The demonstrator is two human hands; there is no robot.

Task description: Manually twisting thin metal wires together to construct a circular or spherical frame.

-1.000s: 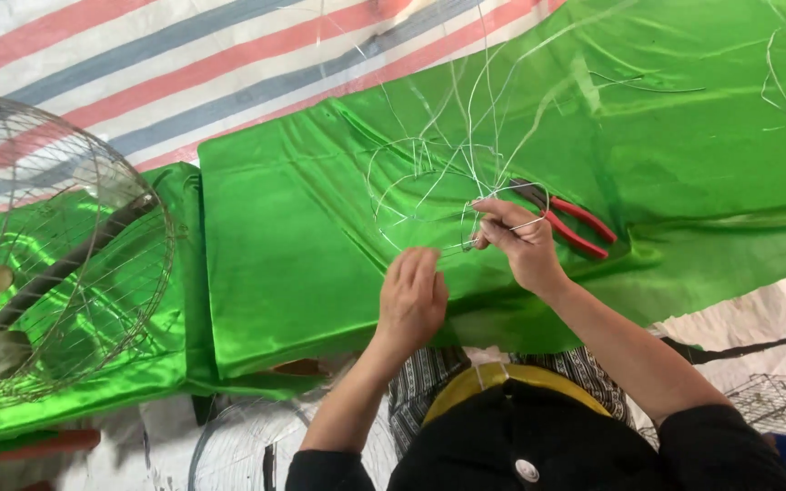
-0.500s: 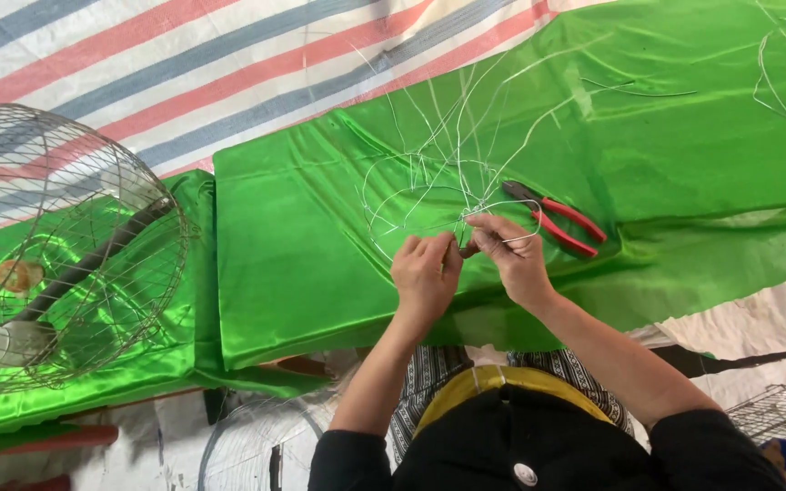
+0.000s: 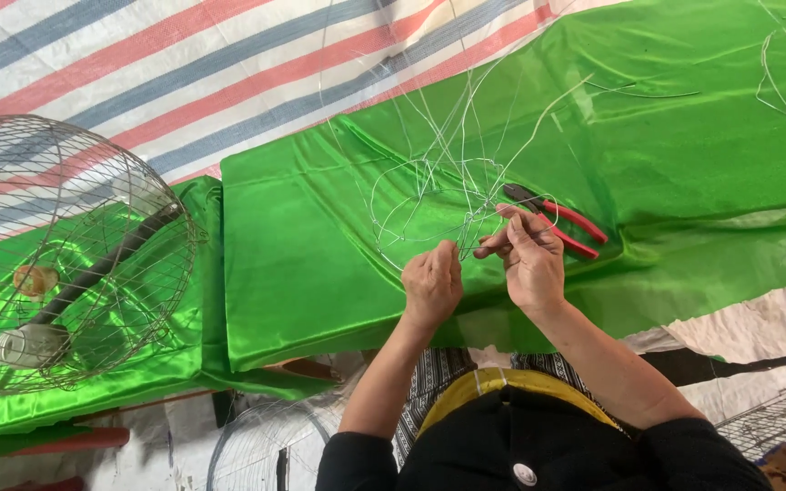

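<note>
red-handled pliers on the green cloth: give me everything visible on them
The red-handled pliers lie flat on the shiny green cloth, just beyond the right hand. Two slim red grips point right and slightly toward the person, a little apart; the dark metal head points up-left toward the tangle of thin silvery wire. The right hand's fingers cover part of the near grip; whether they touch it is unclear. No hand grips the pliers.

Striped tarpaulin [image 3: 138, 82] under green cloth [image 3: 684, 109]
</note>
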